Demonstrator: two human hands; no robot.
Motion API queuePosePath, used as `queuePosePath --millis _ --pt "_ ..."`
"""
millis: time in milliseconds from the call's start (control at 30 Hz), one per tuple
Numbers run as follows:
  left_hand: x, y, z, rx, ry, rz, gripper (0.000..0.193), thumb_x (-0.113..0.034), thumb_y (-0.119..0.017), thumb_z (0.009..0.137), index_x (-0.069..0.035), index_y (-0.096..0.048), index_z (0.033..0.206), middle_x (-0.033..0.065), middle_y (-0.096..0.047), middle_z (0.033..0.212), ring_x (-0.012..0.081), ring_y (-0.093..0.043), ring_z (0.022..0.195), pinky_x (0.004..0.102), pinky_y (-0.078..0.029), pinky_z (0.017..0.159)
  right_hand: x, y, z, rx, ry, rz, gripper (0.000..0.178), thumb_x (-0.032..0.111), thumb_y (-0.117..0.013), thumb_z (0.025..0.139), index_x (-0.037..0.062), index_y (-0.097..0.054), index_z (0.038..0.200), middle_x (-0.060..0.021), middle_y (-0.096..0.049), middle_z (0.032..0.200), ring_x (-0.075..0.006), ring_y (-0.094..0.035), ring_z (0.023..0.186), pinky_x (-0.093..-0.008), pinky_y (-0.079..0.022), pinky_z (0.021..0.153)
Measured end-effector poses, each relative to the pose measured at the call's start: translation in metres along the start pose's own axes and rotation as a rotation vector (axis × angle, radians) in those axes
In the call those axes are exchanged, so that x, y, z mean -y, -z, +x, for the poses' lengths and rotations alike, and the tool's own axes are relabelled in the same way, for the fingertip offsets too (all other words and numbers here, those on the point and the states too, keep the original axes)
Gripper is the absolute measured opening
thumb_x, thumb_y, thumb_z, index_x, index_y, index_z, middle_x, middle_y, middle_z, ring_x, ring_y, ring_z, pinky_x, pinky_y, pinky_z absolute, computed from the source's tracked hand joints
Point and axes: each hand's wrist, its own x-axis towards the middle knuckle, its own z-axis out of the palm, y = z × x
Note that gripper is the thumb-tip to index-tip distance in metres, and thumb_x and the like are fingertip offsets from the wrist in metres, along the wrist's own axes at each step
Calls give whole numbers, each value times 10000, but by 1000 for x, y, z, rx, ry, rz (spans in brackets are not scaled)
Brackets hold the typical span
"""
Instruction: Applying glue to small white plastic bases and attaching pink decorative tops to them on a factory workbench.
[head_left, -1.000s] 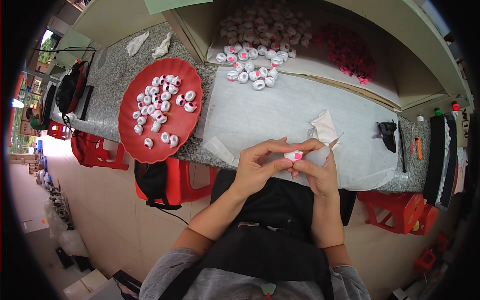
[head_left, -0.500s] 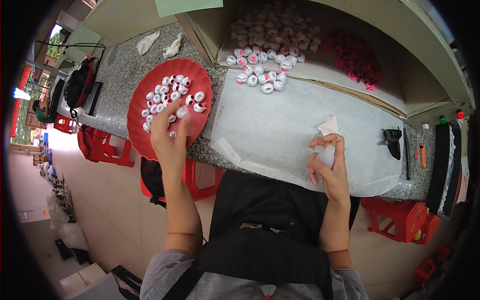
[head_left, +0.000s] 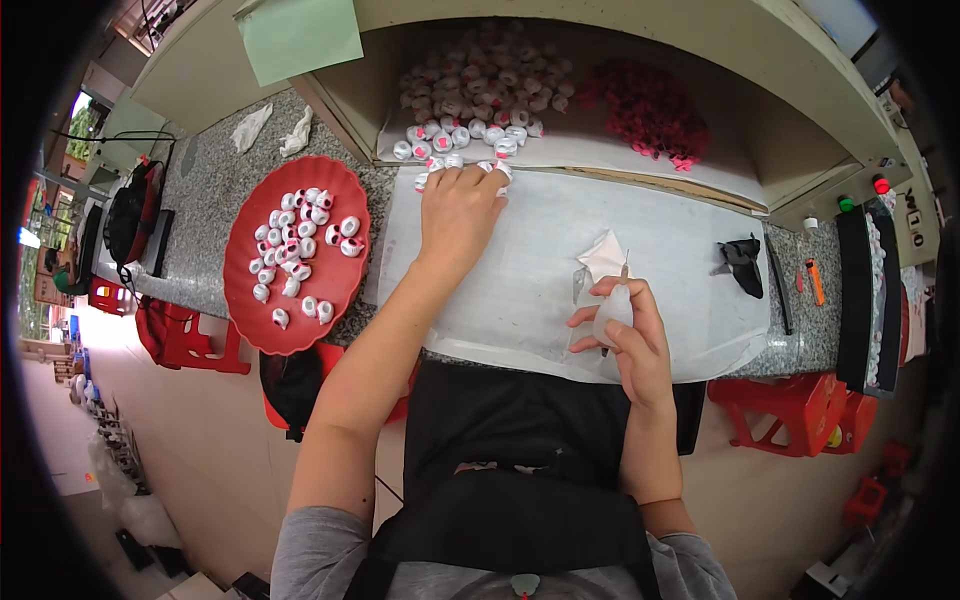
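Observation:
My left hand [head_left: 462, 215] reaches across to the far left of a white paper sheet [head_left: 530, 290]. Its bent fingers are over a small group of round white pieces [head_left: 502, 172] with pink marks; the fingertips are partly hidden among them, and no piece shows held. My right hand [head_left: 645, 350] is closed around a small translucent squeeze bottle [head_left: 614, 312], its thin tip pointing up and away. Just beyond the bottle lies a crumpled white tissue [head_left: 604, 257]. At left, a red scalloped plate [head_left: 285, 335] holds several similar white pieces [head_left: 290, 245] with dark pink openings.
Inside the shelf are a heap of whitish pieces [head_left: 480, 80] and a pile of dark pink parts [head_left: 655, 115]. A black crumpled scrap [head_left: 742, 265] and an orange cutter [head_left: 816, 282] lie at right. Red stools [head_left: 780, 412] stand below the counter.
My left hand has left the red plate and moved right and away to the white pieces by the shelf. My right hand keeps the bottle, its tip now showing. The whole view has shifted slightly.

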Motion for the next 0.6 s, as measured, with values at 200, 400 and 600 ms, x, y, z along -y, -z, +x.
queuePosePath --millis 200,400,600 --pt "-35 23 -33 -13 436 -1461 181 36 -570 690 3 -534 864 103 -535 894 178 -546 793 298 -461 710 2 0 -4 -49 206 -111 388 97 -466 754 -20 -384 1115 -106 -391 1030 -226 -511 818 -328 -492 579" --pt "-64 29 -64 -115 550 -1739 253 31 -555 710 16 -494 955 125 -512 985 200 -551 819 319 -458 741 1 -1 -9 -157 378 -60 311 101 -538 748 -17 -420 1012 -110 -434 939 -162 -489 739 -256 -432 534" --pt "-70 32 -76 -98 598 -1790 342 40 -552 704 10 -459 1031 145 -517 992 201 -546 854 318 -429 782 1 -19 -6 -248 499 115 336 143 -633 691 20 -425 925 -89 -439 858 -130 -463 669 -224 -377 510"
